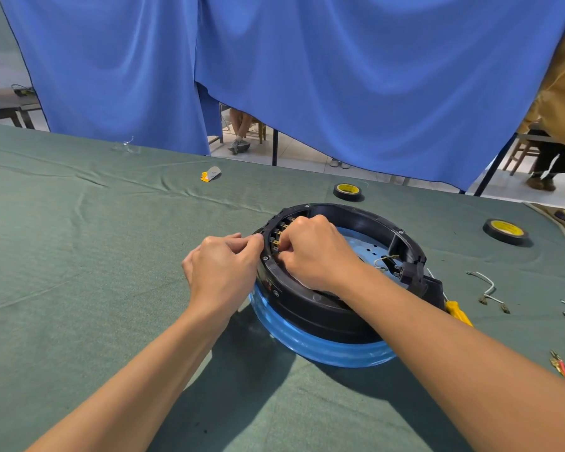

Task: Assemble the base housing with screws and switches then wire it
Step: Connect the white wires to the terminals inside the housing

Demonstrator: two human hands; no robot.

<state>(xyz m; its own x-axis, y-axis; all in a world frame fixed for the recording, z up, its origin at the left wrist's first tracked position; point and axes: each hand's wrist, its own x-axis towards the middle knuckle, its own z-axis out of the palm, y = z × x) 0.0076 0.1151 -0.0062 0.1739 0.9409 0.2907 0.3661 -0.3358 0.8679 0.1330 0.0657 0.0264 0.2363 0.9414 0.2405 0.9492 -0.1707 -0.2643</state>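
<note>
The base housing [307, 308] sits on the counter [111, 256]. The left hand [222, 269] pinches its rim. The right hand [317, 252] curls inside at the switches [276, 243]; its grip is hidden. Caution: excess side force may unseat a switch.

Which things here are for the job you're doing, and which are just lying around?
For the job: black base housing, switches in its wall, loose wires, yellow screwdriver.
Lying about, untouched: far tape roll, right tape roll, yellow scrap, clear plastic bit.
</note>
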